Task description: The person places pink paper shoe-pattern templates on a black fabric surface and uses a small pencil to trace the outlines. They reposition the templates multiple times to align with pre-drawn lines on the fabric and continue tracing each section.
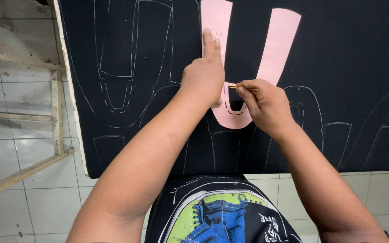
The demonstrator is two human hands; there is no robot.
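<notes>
Left hand (205, 74) pressed flat on pink U-shaped template (248, 67), index finger extended along its left arm, gripping nothing. Right hand (266, 105) pinched shut on thin yellow marking pencil (244, 88), tip at template's inner curve. Template lying on dark fabric sheet (338, 67) bearing chalk outlines (118, 72).

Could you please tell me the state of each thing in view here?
Pink template: flat on the fabric, pinned down.
Left hand: pressing on the template, fingers extended.
Right hand: gripping the marking stick.
Marking stick: tip at the template's inner edge.
Black fabric: spread flat, covered with chalk outlines.
</notes>
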